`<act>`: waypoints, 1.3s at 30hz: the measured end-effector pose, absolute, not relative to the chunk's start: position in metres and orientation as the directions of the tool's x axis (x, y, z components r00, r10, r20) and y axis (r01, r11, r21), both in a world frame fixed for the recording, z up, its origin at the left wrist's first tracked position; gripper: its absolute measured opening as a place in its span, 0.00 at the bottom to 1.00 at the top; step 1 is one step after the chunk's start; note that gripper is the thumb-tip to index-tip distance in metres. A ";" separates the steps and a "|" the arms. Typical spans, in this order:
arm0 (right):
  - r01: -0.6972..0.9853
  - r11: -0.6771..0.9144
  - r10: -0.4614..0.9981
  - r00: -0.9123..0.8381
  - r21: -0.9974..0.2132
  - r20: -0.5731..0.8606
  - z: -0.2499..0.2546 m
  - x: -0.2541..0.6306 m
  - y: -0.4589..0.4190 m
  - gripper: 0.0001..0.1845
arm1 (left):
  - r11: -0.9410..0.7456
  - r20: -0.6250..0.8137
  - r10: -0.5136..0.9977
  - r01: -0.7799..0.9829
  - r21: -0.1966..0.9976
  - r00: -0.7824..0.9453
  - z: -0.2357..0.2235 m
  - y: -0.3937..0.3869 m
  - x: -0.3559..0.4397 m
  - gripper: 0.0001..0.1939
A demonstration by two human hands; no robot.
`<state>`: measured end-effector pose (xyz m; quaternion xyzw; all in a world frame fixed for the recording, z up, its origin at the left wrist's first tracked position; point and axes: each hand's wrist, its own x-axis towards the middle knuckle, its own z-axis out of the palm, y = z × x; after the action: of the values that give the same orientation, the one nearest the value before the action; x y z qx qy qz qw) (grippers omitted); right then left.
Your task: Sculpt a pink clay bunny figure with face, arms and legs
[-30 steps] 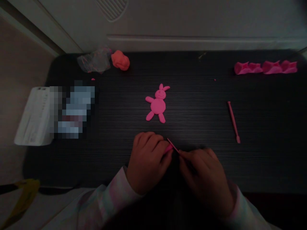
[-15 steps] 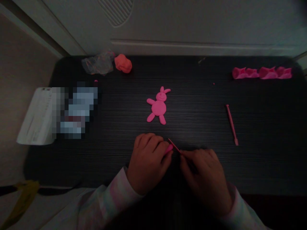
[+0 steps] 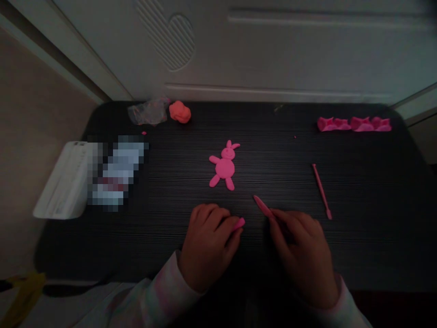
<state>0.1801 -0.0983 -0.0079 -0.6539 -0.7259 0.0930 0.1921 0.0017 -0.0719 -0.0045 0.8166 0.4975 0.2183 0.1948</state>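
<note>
My left hand (image 3: 210, 246) is closed around a small piece of pink modelling clay (image 3: 239, 223), whose end sticks out past the thumb and forefinger. In my right hand (image 3: 303, 250) I grip a pink clay knife (image 3: 262, 206) by its handle, the blade pointing up and to the left, apart from the clay. Beyond both hands a flat pink clay rabbit (image 3: 225, 168) lies on the dark table. It has a head with two ears, a round body, two legs and one arm on the left side.
A second pink modelling tool (image 3: 321, 191) lies at right, below a pink scalloped strip (image 3: 354, 124). At the back left are an orange clay lump (image 3: 180, 112) and a clear plastic wrapper (image 3: 149, 112). A white packet (image 3: 64, 180) and a blurred-out item (image 3: 119, 173) lie at left.
My right hand has drawn the knife away to the right from the clay in my left hand, and its blade has turned to show its broad side. The view has tilted up.
</note>
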 end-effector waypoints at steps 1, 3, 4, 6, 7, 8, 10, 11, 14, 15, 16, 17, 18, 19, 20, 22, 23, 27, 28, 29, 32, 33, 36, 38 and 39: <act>0.913 0.121 0.985 -0.063 -0.391 0.158 -0.009 0.180 -0.098 0.10 | -0.428 0.169 0.898 0.714 0.554 0.407 -0.004 -0.071 0.002 0.05; 0.909 0.105 0.985 -0.039 -0.404 0.168 -0.010 0.180 -0.099 0.11 | -0.419 0.184 0.900 0.676 0.606 0.394 -0.003 -0.070 0.001 0.05; 0.905 0.101 0.984 -0.028 -0.413 0.178 -0.010 0.180 -0.099 0.12 | -0.405 0.186 0.906 0.655 0.638 0.380 -0.001 -0.069 0.001 0.05; 0.896 0.101 0.978 -0.011 -0.432 0.207 -0.010 0.181 -0.099 0.12 | -0.357 0.178 0.926 0.617 0.702 0.334 0.001 -0.068 0.000 0.05; 0.891 0.102 0.975 -0.001 -0.442 0.223 -0.009 0.181 -0.099 0.12 | -0.321 0.163 0.939 0.602 0.731 0.303 0.003 -0.068 -0.001 0.05; 0.885 0.106 0.971 0.006 -0.453 0.240 -0.008 0.181 -0.099 0.12 | -0.278 0.140 0.953 0.589 0.759 0.270 0.004 -0.068 -0.002 0.06; 0.868 0.115 0.963 0.022 -0.482 0.270 -0.005 0.182 -0.099 0.10 | -0.186 0.078 0.974 0.559 0.808 0.212 0.005 -0.067 -0.003 0.10; 0.857 0.121 0.960 0.027 -0.501 0.278 -0.003 0.182 -0.099 0.10 | -0.140 0.043 0.981 0.540 0.830 0.189 0.005 -0.067 -0.003 0.12; 0.799 0.144 0.973 -0.005 -0.584 0.233 0.007 0.180 -0.098 0.09 | -0.027 -0.053 0.986 0.461 0.887 0.160 0.006 -0.067 -0.002 0.15; 0.769 0.146 0.980 -0.027 -0.622 0.197 0.012 0.179 -0.098 0.09 | -0.001 -0.079 0.983 0.430 0.903 0.168 0.007 -0.067 -0.001 0.15; 0.735 0.147 0.986 -0.054 -0.662 0.159 0.016 0.176 -0.097 0.09 | 0.022 -0.105 0.977 0.401 0.916 0.186 0.008 -0.067 0.000 0.15; 0.700 0.143 0.989 -0.079 -0.700 0.123 0.019 0.174 -0.096 0.10 | 0.036 -0.124 0.969 0.375 0.926 0.214 0.009 -0.067 0.001 0.15; 0.666 0.137 0.990 -0.103 -0.733 0.092 0.023 0.170 -0.095 0.11 | 0.038 -0.133 0.960 0.354 0.934 0.246 0.010 -0.067 0.002 0.14; 0.635 0.128 0.990 -0.123 -0.762 0.064 0.025 0.167 -0.094 0.11 | 0.030 -0.131 0.951 0.338 0.941 0.281 0.011 -0.068 0.003 0.14; 0.608 0.118 0.989 -0.142 -0.785 0.039 0.026 0.165 -0.093 0.12 | 0.015 -0.121 0.943 0.326 0.945 0.310 0.012 -0.068 0.004 0.14; 0.556 0.086 0.987 -0.161 -0.827 -0.006 0.027 0.160 -0.092 0.11 | -0.014 -0.097 0.934 0.308 0.951 0.343 0.013 -0.068 0.004 0.14; 0.531 0.066 0.987 -0.160 -0.845 -0.023 0.026 0.159 -0.091 0.10 | -0.016 -0.094 0.933 0.299 0.954 0.348 0.013 -0.068 0.003 0.14; 0.443 -0.009 0.994 -0.098 -0.897 -0.058 0.019 0.157 -0.092 0.06 | 0.054 -0.137 0.941 0.260 0.964 0.310 0.013 -0.066 0.001 0.14; 0.421 -0.023 0.996 -0.074 -0.907 -0.059 0.017 0.157 -0.092 0.06 | 0.061 -0.143 0.941 0.263 0.963 0.306 0.013 -0.065 0.000 0.13; 0.400 -0.033 0.997 -0.051 -0.916 -0.059 0.015 0.156 -0.092 0.06 | 0.058 -0.143 0.941 0.271 0.961 0.308 0.014 -0.064 0.000 0.10; 0.355 -0.051 0.998 -0.008 -0.934 -0.057 0.011 0.155 -0.093 0.05 | 0.031 -0.131 0.931 0.284 0.958 0.340 0.016 -0.062 -0.002 0.03; 0.344 -0.055 0.998 -0.008 -0.938 -0.061 0.010 0.154 -0.093 0.05 | 0.031 -0.131 0.929 0.280 0.959 0.346 0.016 -0.061 -0.002 0.03; 0.326 -0.044 0.998 -0.029 -0.944 -0.056 0.009 0.154 -0.095 0.05 | 0.046 -0.142 0.925 0.267 0.963 0.353 0.016 -0.061 -0.002 0.03; 0.334 -0.022 0.998 -0.045 -0.942 -0.039 0.008 0.154 -0.095 0.06 | 0.045 -0.143 0.923 0.268 0.962 0.358 0.016 -0.061 -0.002 0.03; 0.339 -0.006 0.998 -0.052 -0.941 -0.025 0.008 0.155 -0.095 0.07 | 0.045 -0.145 0.921 0.271 0.962 0.360 0.015 -0.061 -0.002 0.03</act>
<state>0.1548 -0.0948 0.0084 -0.5685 -0.5883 0.4241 0.3884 -0.0023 -0.0614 0.0154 0.6222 0.4791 0.3004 0.5414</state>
